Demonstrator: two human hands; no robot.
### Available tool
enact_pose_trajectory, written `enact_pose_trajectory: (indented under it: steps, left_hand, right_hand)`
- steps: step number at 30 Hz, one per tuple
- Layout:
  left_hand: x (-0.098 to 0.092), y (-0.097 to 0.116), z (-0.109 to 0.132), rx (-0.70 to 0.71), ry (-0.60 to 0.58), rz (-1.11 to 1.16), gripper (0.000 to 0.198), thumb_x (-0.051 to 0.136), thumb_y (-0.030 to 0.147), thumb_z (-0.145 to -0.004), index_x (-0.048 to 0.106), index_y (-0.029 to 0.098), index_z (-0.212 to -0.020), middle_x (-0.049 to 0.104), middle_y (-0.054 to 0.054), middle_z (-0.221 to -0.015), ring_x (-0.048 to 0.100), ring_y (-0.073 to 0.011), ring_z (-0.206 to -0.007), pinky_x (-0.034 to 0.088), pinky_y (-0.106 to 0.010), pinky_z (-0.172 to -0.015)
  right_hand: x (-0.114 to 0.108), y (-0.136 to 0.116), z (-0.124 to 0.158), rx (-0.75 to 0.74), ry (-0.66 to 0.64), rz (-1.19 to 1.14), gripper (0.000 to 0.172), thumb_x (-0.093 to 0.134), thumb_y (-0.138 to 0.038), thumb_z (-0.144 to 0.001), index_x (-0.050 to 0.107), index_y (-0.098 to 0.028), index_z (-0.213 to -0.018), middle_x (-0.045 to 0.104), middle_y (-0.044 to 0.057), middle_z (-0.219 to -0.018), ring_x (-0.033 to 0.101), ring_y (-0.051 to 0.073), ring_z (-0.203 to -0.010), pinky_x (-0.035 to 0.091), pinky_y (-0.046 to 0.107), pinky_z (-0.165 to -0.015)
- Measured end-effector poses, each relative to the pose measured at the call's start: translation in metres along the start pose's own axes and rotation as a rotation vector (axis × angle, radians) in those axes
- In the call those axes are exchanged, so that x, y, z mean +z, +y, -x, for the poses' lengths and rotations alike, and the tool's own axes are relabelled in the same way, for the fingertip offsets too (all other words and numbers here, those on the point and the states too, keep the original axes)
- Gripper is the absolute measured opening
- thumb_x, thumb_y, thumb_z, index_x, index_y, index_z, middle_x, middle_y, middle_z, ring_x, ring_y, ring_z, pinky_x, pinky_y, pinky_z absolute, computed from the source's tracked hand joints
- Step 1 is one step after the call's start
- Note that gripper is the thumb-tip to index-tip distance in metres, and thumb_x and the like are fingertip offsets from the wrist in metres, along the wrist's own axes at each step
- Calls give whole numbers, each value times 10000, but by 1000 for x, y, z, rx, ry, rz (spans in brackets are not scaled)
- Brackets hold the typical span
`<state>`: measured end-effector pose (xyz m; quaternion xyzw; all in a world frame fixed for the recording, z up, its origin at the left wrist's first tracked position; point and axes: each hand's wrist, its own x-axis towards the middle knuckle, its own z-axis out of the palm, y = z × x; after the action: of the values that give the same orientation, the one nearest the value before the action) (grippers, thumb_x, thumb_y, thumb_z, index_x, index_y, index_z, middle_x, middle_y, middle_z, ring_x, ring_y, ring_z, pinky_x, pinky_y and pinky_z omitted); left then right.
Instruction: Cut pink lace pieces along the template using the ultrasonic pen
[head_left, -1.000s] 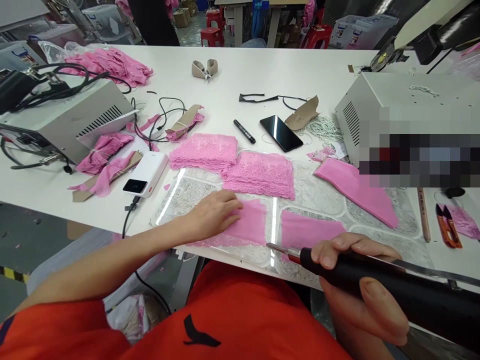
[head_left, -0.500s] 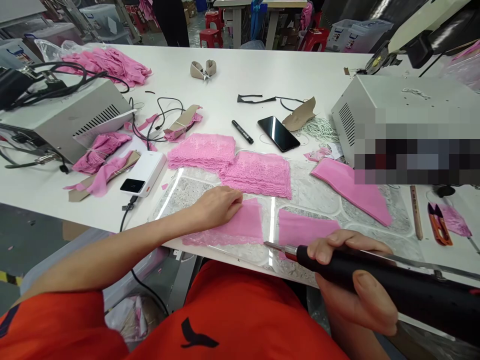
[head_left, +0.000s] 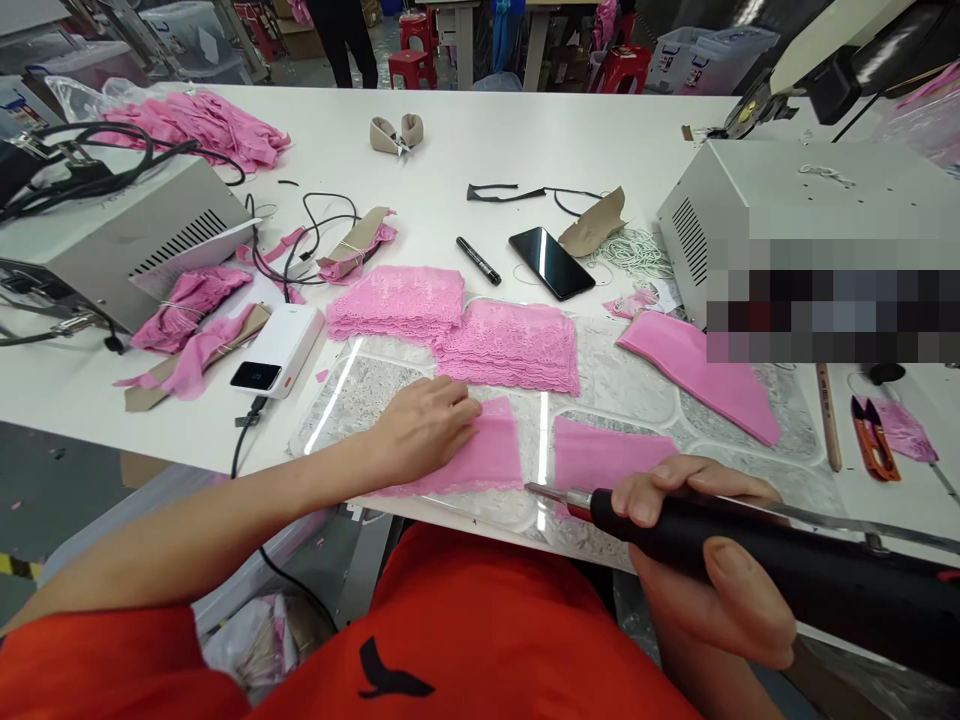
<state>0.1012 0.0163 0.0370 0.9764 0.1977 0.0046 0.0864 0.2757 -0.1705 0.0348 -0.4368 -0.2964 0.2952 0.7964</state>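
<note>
Grasping a black tool point(head_left: 847, 580), the right hand point(head_left: 716, 605) holds its tip beside pink fabric point(head_left: 491, 450). The left hand point(head_left: 420, 425) rests on the fabric, fingers' grip unclear.

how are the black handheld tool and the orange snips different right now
The black handheld tool is gripped in the right hand, while the orange snips lie loose on the table.
The black handheld tool ends in one slim tip pointing left in the picture; the orange snips have two dark blades pointing away from the person.
The black handheld tool has a long black body, the orange snips short orange handles.
Both narrow toward their ends.
</note>
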Motion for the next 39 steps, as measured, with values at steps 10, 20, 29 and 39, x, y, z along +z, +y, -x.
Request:
enact_pose_trajectory:
  steps: [10,20,29,39]
  left_hand:
    - [26,-1,20,435,42,170,307,449,192,-991,624,228,-1240,548,-85,-1414,422,-256,-1363,259,-484,-1151]
    - [28,1,27,390,-45,268,311,472,249,-998,619,255,-1272,494,-59,-1469,319,-261,-1448,149,-538,-1207]
    - [29,3,27,394,-7,289,284,525,297,-980,652,249,-1230,505,-109,-1453,382,-284,-1413,197,-568,-1187]
    - [33,3,27,405,18,256,308,568,307,-958,630,262,-1256,517,-117,-1439,404,-280,-1399,219,-558,-1181]
  right_hand:
    - [1,-6,5,-24,-37,20,196,660,-313,-781,639,-238,-960,596,14,-883,560,129,-615,511,361,-596]
    - [2,-2,5,-24,-46,39,199,634,-309,-767,634,-241,-954,585,14,-889,559,131,-612,513,364,-593]
    - [4,-4,7,0,-26,67,191,660,-322,-772,631,-251,-947,593,-3,-880,553,129,-621,507,360,-628]
    - [3,-4,4,-48,-23,71,198,635,-302,-759,641,-242,-947,582,9,-861,536,138,-594,479,365,-590]
